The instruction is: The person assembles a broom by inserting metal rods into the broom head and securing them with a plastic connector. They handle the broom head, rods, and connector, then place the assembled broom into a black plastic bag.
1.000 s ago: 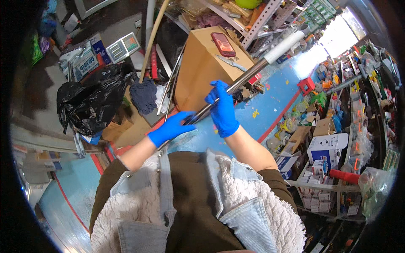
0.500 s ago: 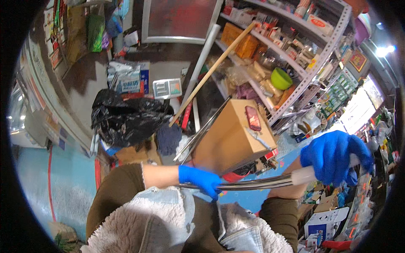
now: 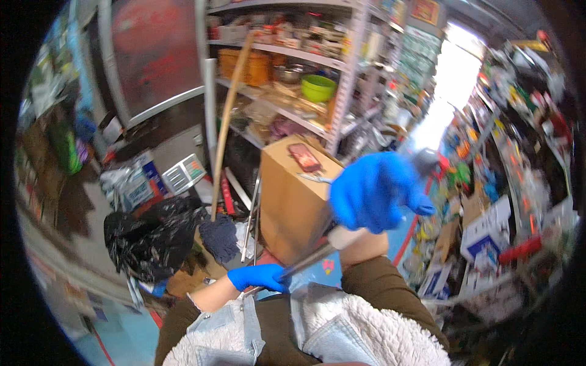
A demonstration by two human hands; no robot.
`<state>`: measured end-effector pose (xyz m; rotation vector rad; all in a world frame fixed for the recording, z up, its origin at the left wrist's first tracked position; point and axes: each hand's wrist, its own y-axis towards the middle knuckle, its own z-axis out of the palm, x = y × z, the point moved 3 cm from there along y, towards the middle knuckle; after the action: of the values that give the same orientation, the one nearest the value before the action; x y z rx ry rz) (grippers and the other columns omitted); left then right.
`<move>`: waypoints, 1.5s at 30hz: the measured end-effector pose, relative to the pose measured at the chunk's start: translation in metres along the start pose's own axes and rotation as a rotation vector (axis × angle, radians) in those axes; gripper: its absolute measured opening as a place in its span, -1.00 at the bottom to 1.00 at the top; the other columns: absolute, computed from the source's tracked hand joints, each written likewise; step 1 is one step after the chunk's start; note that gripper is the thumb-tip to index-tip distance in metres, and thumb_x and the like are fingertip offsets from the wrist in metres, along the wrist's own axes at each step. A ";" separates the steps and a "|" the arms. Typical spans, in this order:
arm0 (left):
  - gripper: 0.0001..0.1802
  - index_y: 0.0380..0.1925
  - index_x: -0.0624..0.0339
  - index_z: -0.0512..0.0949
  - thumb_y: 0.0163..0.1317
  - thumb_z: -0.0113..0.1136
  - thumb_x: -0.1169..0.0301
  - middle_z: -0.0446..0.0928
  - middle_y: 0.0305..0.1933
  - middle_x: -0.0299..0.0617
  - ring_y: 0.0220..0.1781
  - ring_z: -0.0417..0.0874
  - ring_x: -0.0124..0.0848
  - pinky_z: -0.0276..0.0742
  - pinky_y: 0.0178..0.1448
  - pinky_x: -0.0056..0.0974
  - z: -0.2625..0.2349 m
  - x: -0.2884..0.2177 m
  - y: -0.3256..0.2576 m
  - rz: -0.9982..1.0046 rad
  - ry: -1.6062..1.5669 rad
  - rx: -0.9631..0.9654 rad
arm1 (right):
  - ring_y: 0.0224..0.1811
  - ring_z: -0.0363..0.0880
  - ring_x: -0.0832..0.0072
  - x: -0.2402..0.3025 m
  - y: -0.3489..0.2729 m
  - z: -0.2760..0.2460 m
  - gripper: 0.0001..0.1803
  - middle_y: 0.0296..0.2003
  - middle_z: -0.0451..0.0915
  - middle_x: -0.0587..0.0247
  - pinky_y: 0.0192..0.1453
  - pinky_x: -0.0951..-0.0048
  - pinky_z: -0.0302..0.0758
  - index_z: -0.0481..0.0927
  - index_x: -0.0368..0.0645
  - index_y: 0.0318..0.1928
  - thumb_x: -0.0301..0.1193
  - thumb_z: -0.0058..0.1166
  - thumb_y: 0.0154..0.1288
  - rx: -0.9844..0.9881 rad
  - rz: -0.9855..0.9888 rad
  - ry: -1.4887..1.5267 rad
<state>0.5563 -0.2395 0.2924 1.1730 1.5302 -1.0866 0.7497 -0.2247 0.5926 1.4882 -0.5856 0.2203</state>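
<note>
Right hand raised since prev frame, apparently gripping pole w/ left hand.

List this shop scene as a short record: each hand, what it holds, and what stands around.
left hand: blue-gloved, low near the body, gripping the lower end of a long metal rod
right hand: blue-gloved, raised and blurred, closed around the same rod's upper part
rod: slants up from left hand to right hand
behind hands: upright cardboard box with a red phone-like object on top
left of box: mop leaning against shelving, black rubbish bag
shelves: green bowl
</note>
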 end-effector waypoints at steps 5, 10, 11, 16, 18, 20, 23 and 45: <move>-0.79 -0.55 0.24 0.51 0.09 0.19 0.31 0.48 -0.61 -0.28 -0.57 0.46 -0.51 0.38 -0.48 -0.33 -0.030 0.044 0.000 -0.215 -0.095 -1.079 | -0.59 0.31 0.60 -0.055 -0.023 -0.051 -0.74 -0.57 0.32 0.40 -0.50 0.59 0.30 0.40 -0.17 -0.24 -0.26 0.08 0.24 -1.055 0.157 -0.529; -0.85 -0.38 0.27 0.56 0.09 0.19 0.42 0.53 -0.47 -0.27 -0.41 0.54 -0.50 0.45 -0.34 -0.34 -0.028 0.048 -0.017 -0.347 0.002 -0.875 | -0.58 0.34 0.62 -0.049 -0.017 -0.032 -0.56 -0.55 0.36 0.37 -0.50 0.58 0.33 0.38 -0.23 0.04 -0.29 0.08 0.20 -0.894 0.114 -0.325; -0.81 -0.31 0.27 0.56 0.09 0.19 0.41 0.54 -0.44 -0.24 -0.40 0.53 -0.50 0.45 -0.31 -0.32 -0.020 0.036 -0.014 -0.217 -0.017 -0.606 | -0.60 0.37 0.62 -0.042 -0.010 -0.015 -0.39 -0.55 0.40 0.35 -0.51 0.59 0.33 0.33 -0.24 0.15 -0.18 0.14 0.16 -0.677 0.159 -0.112; -0.63 -0.07 0.24 0.52 0.08 0.22 0.41 0.58 -0.27 -0.18 -0.24 0.54 -0.44 0.46 -0.08 -0.30 -0.001 -0.043 -0.005 -0.066 -0.010 0.180 | -0.60 0.37 0.66 -0.056 0.020 0.064 -0.52 -0.55 0.44 0.34 -0.50 0.63 0.34 0.45 -0.26 -0.04 -0.28 0.17 0.05 0.016 0.449 0.141; -0.63 -0.07 0.24 0.51 0.08 0.23 0.42 0.58 -0.23 -0.19 -0.21 0.55 -0.41 0.47 -0.05 -0.30 -0.003 -0.071 -0.010 -0.015 -0.179 0.111 | -0.59 0.38 0.68 -0.073 0.024 0.063 -0.58 -0.55 0.46 0.34 -0.50 0.64 0.34 0.50 -0.27 -0.11 -0.32 0.18 0.01 -0.028 0.496 0.111; -0.66 -0.09 0.24 0.51 0.08 0.22 0.45 0.57 -0.21 -0.18 -0.19 0.55 -0.37 0.47 -0.04 -0.31 -0.010 -0.089 -0.018 0.091 -0.257 -0.073 | -0.59 0.38 0.69 -0.092 0.021 0.050 -0.63 -0.55 0.48 0.33 -0.50 0.66 0.34 0.55 -0.28 -0.18 -0.36 0.19 -0.03 -0.084 0.544 0.081; -0.83 -0.22 0.25 0.52 0.15 0.14 0.51 0.54 -0.28 -0.23 -0.27 0.55 -0.43 0.47 -0.18 -0.36 -0.040 -0.083 -0.031 0.116 -0.278 -0.618 | -0.61 0.36 0.71 -0.122 0.010 0.006 -0.82 -0.58 0.43 0.36 -0.55 0.66 0.32 0.52 -0.23 -0.27 -0.48 0.09 0.06 -0.513 0.620 -0.209; -0.54 0.15 0.18 0.30 0.24 0.08 0.42 0.35 0.16 -0.08 0.14 0.39 -0.33 0.39 0.16 -0.21 -0.030 -0.002 -0.065 0.059 0.048 -0.659 | -0.26 0.50 0.56 -0.168 0.004 0.039 -0.86 -0.34 0.58 0.27 -0.08 0.51 0.44 0.54 -0.24 -0.32 -0.46 0.11 0.08 -0.174 0.506 -0.204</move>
<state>0.4885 -0.2220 0.3084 0.7765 1.6949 -0.4470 0.5966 -0.2260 0.5123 1.1807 -1.1171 0.4004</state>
